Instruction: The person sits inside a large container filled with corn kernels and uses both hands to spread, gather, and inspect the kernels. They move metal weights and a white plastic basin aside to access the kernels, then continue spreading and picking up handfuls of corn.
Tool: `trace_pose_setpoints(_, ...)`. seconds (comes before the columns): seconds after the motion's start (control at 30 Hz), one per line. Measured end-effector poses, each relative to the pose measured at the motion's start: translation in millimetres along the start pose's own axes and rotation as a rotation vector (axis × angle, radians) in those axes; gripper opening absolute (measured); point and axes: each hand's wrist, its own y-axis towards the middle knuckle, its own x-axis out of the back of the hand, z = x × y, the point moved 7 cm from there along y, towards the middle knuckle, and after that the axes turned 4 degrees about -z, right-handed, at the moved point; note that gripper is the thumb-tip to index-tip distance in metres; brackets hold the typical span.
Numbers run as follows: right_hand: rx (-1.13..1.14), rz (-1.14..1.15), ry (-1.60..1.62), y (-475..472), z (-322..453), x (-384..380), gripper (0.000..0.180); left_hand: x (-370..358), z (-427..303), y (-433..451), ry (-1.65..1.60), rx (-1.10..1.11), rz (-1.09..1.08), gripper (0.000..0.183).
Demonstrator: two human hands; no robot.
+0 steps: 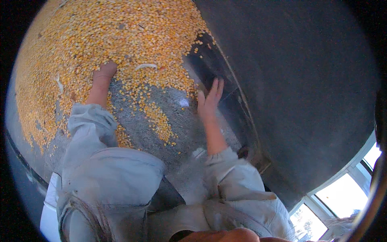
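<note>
A wide layer of yellow corn kernels (145, 39) lies over a grey surface (133, 121). My left hand (105, 70) reaches down into the kernels, its fingers buried, so its grasp is hidden. Near the right edge of the kernels is my right hand (210, 98), fingers spread and nothing seen in it, beside a dark strip along the side. A pale strip of husk (146, 66) lies on the kernels between the hands, farther from my body. A narrow tongue of kernels trails over the grey surface between my forearms.
A large dark panel (302, 75) rises along the right, with a thin pale edge at its base. Bright windows (341, 193) are at the lower right. A white object (51, 205) stands at the lower left, near a dark edge.
</note>
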Motion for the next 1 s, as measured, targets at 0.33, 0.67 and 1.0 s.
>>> trace_pose_setpoints(0.33,0.124,0.226,-0.5,-39,-7,-23,0.089,55,-33,-37,-0.042,-0.231,-0.006,0.045)
trace_pose_setpoints(0.67,-0.001,0.367,-0.57,-35,-10,-24,0.093,46,-90,-254,-0.217,-0.259,-0.742,0.047)
trace_pose_setpoints(1.0,0.244,0.343,-0.457,-21,49,-49,0.092,-179,-211,-322,-0.289,-0.934,-0.64,0.058)
